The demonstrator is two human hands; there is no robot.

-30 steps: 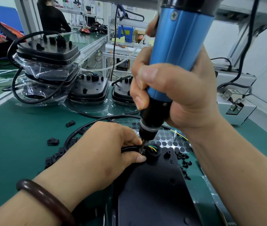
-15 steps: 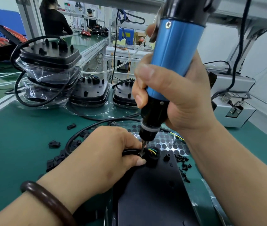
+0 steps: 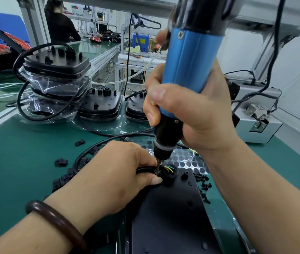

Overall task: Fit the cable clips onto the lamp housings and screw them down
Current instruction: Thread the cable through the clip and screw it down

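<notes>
Blue driver (image 3: 191, 57) is still gripped by R hand (image 3: 191, 116), cable (image 3: 143, 169) pinched by L hand (image 3: 112, 171); bit (image 3: 158, 165) unmoved, screw prob. unseated.

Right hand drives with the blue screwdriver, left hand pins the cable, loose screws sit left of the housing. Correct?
Wrong side: the head view shows the loose screws right of the housing. Right hand on the blue screwdriver and left hand pinning the cable stand.
</notes>
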